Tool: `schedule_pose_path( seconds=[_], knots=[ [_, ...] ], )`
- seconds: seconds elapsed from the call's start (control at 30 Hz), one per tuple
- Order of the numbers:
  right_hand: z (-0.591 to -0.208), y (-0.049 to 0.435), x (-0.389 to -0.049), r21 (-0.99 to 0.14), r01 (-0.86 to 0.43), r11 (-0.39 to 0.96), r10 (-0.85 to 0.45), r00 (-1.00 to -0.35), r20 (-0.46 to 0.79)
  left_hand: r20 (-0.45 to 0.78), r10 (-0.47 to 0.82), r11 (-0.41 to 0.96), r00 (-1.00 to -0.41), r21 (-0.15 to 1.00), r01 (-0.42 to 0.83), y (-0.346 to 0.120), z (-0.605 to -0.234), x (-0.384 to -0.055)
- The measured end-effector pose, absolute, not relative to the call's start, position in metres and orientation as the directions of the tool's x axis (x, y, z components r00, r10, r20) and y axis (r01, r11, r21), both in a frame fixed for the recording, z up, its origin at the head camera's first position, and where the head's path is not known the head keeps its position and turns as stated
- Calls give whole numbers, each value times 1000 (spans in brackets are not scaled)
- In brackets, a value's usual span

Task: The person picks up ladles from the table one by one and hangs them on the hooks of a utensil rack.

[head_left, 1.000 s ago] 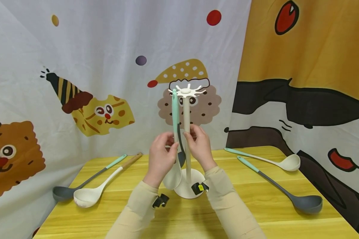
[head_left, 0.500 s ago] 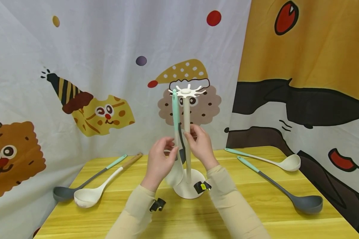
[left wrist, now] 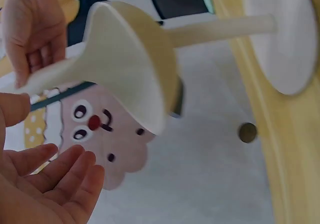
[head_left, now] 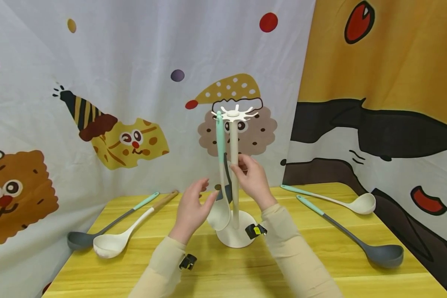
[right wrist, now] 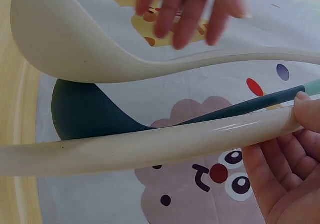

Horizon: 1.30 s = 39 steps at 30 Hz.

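A white ladle with a mint handle [head_left: 219, 213] hangs by its handle end from the top hooks of a white utensil stand [head_left: 235, 186]. Behind it, partly hidden, hangs a dark grey ladle [right wrist: 85, 111], its bowl close to the stand's pole. My right hand [head_left: 254, 179] grips the pole at mid height, thumb on the near side. Just left of the white ladle is my left hand [head_left: 191, 209], fingers spread and holding nothing. In the left wrist view, its fingers [left wrist: 80, 184] are apart from the white bowl [left wrist: 125, 64].
On the table's left lie a dark grey ladle [head_left: 81, 241] and a white ladle with a wooden-coloured handle [head_left: 109, 246]. To the right lie a white ladle [head_left: 362, 203] and a dark grey one [head_left: 383, 255], both mint-handled. A printed curtain [head_left: 141, 49] stands behind.
My left hand has let go of the white ladle and drawn back down and left. The ladle hangs by itself. My right hand stays on the pole.
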State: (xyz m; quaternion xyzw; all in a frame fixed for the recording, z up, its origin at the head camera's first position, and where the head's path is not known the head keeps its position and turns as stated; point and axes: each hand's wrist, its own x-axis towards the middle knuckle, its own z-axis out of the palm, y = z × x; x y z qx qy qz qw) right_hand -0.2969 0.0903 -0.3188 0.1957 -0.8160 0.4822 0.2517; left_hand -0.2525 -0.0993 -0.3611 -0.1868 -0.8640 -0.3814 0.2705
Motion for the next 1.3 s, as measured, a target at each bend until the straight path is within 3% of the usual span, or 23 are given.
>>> schedule_pose_path(
  seconds=[0.8,1.3],
  knots=[
    [-319,89,-298,-697,-570,435,-41,-786,617,391,84,743,-916,588,319,-142,-408,-258],
    [-322,86,-299,-711,-576,402,-1,-777,629,341,56,785,-939,565,252,-167,-423,-267]
  ],
)
